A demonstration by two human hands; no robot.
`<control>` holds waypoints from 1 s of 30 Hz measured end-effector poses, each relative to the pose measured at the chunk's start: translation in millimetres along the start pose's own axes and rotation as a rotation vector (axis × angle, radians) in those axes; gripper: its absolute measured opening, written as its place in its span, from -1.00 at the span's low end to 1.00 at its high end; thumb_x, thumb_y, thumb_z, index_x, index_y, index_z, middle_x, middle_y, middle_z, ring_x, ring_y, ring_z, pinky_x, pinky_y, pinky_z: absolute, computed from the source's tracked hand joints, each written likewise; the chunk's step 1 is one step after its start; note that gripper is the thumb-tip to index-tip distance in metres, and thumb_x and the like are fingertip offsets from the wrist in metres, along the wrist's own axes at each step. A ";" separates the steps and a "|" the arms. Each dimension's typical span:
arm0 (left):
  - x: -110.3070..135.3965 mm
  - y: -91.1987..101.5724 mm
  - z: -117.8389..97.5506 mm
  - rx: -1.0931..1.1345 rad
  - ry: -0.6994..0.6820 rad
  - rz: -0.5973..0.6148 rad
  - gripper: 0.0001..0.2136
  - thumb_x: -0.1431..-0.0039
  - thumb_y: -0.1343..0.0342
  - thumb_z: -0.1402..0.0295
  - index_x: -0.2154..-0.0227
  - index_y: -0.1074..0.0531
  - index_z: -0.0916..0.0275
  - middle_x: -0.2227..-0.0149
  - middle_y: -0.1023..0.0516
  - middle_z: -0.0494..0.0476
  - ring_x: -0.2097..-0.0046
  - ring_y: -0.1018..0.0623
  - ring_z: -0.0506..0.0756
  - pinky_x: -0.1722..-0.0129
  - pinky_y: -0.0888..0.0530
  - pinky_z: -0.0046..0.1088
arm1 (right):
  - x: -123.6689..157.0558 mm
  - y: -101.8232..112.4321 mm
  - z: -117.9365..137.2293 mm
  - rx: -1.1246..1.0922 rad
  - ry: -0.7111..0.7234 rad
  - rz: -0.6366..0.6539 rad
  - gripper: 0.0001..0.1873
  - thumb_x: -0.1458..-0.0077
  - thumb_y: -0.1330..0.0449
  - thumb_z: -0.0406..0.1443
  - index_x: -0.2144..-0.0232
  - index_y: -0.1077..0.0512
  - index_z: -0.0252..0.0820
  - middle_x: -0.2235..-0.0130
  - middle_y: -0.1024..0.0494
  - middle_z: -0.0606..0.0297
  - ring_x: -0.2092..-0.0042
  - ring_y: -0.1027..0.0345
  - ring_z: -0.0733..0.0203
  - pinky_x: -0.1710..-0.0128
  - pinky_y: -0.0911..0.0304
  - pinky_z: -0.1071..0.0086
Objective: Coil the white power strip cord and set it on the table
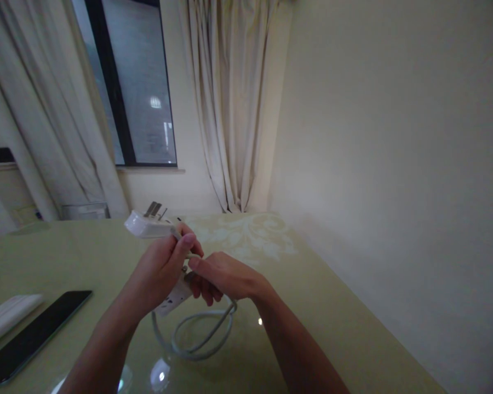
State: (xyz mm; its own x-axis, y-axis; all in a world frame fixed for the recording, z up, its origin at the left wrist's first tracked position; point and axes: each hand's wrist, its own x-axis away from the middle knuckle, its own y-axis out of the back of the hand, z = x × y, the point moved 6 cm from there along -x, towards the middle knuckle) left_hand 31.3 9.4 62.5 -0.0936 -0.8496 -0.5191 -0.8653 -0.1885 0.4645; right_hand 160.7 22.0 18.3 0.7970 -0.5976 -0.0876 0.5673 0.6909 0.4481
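Note:
Both my hands are together over the table, closed on a grey power cord (201,355). My left hand (166,268) grips it just behind a white plug (150,225), whose metal prongs point up. Thumb and fingers of my right hand (225,275) pinch the cord close beside the left one. Below the hands a white power strip (173,300) with socket holes shows, partly hidden by them. From the right hand the cord hangs in loose loops down to the tabletop.
A black flat slab (36,336) and a white long object (10,314) lie on the glossy green table (332,328) at the left. A wall (394,164) runs along the right side. Curtains (234,109) and a window (142,82) stand behind.

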 end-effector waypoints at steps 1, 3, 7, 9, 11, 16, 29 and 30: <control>0.7 -2.8 3.0 0.095 0.042 0.054 -0.67 -0.31 -0.06 0.01 0.41 -0.39 0.15 0.49 -0.57 0.08 0.48 -0.58 0.13 0.47 -0.52 -0.36 | 0.3 -0.2 1.1 0.017 0.011 0.002 -0.18 -0.32 0.13 0.33 0.53 -0.43 -0.19 0.58 -0.46 0.33 0.55 -0.32 0.32 0.46 -0.24 0.45; 1.9 -7.3 7.8 0.283 0.123 0.140 -0.70 -0.18 -0.24 0.05 0.36 -0.30 0.13 0.46 -0.61 0.05 0.55 -0.58 0.14 0.57 -0.53 -0.35 | -0.4 1.4 1.8 0.042 0.031 -0.037 -0.21 -0.32 0.08 0.32 0.52 -0.42 -0.19 0.58 -0.46 0.34 0.54 -0.34 0.33 0.45 -0.24 0.46; -0.1 -7.6 10.1 0.431 0.182 0.176 -0.62 -0.09 -0.36 0.17 0.33 -0.21 0.10 0.43 -0.65 0.06 0.55 -0.64 0.19 0.60 -0.57 -0.33 | -2.1 8.1 -0.9 0.049 0.027 -0.152 -0.21 -0.35 0.08 0.29 0.52 -0.42 -0.21 0.61 -0.43 0.36 0.54 -0.32 0.35 0.44 -0.21 0.48; -2.5 -4.2 9.2 0.406 0.179 0.113 -0.64 -0.09 -0.37 0.19 0.35 -0.24 0.11 0.47 -0.64 0.06 0.56 -0.64 0.20 0.63 -0.55 -0.37 | -1.1 9.7 -1.6 0.023 0.017 -0.157 -0.28 -0.34 -0.02 0.25 0.52 -0.43 -0.21 0.60 -0.43 0.36 0.54 -0.31 0.35 0.46 -0.20 0.48; -4.7 0.9 6.8 0.369 0.155 0.003 -0.67 -0.09 -0.37 0.20 0.36 -0.27 0.13 0.49 -0.64 0.07 0.56 -0.64 0.17 0.64 -0.52 -0.43 | 1.0 10.8 1.1 -0.018 0.039 -0.147 -0.41 -0.33 -0.15 0.15 0.47 -0.45 -0.21 0.55 -0.47 0.36 0.52 -0.33 0.34 0.46 -0.21 0.47; -7.2 12.1 5.9 0.300 0.109 -0.229 -0.71 -0.15 -0.32 0.26 0.36 -0.24 0.13 0.55 -0.63 0.05 0.57 -0.60 0.09 0.60 -0.47 -0.52 | 7.9 16.7 16.5 0.255 0.132 -0.313 -0.75 -0.33 -0.24 -0.16 0.35 -0.49 -0.19 0.46 -0.52 0.39 0.44 -0.36 0.32 0.41 -0.15 0.45; -5.5 20.0 12.4 0.370 0.236 -0.355 -0.72 -0.16 -0.29 0.25 0.51 -0.29 0.14 0.65 -0.50 0.03 0.66 -0.43 0.04 0.68 -0.35 -0.52 | 12.8 5.4 24.2 1.090 0.763 -0.748 -0.89 -0.42 -0.15 -0.33 0.09 -0.47 -0.18 0.16 -0.61 0.20 0.16 -0.44 0.17 0.13 -0.29 0.29; -5.1 17.5 15.5 0.389 0.260 -0.341 -0.72 -0.16 -0.30 0.22 0.51 -0.31 0.15 0.64 -0.50 0.04 0.65 -0.44 0.04 0.67 -0.36 -0.52 | 14.5 5.7 21.6 1.094 0.791 -0.783 -0.88 -0.41 -0.17 -0.33 0.05 -0.48 -0.14 0.10 -0.62 0.21 0.13 -0.45 0.19 0.12 -0.30 0.30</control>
State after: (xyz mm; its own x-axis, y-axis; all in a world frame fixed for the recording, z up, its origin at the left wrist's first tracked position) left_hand 9.0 18.1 62.2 0.3038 -0.8748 -0.3774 -0.9472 -0.3198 -0.0213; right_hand 171.0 8.5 38.7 0.4878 -0.0526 -0.8713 0.7369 -0.5103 0.4434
